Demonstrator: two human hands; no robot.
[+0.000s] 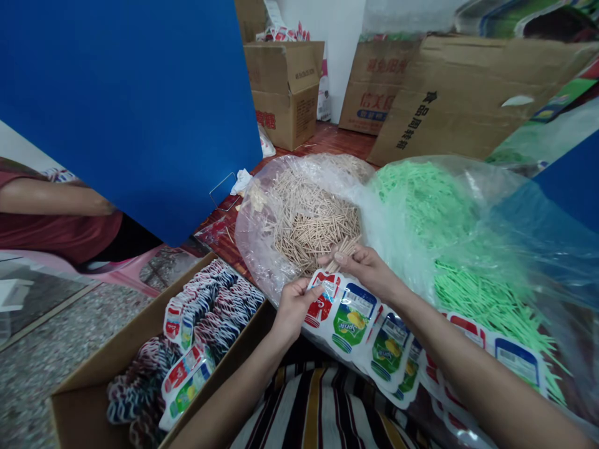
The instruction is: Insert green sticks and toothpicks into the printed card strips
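My left hand point(296, 307) is closed on the corner of a printed plastic pouch point(355, 320) with red cola and green lemon drink designs. More such pouches point(389, 347) trail from it across my lap to the right. Between the fingers of my right hand point(368, 267) is a small bunch of short beige sticks point(345, 248), held just above the pouch. Behind both hands, a clear plastic bag point(250, 234) lies open, full of the same loose beige sticks point(314, 235).
Bright green sticks point(486, 299) fill another bag at right. A cardboard box point(105, 342) with stacked pouches stands at lower left. A blue panel point(140, 112) rises at left, beside another person's arm point(56, 196). Cartons point(281, 93) stand at the back.
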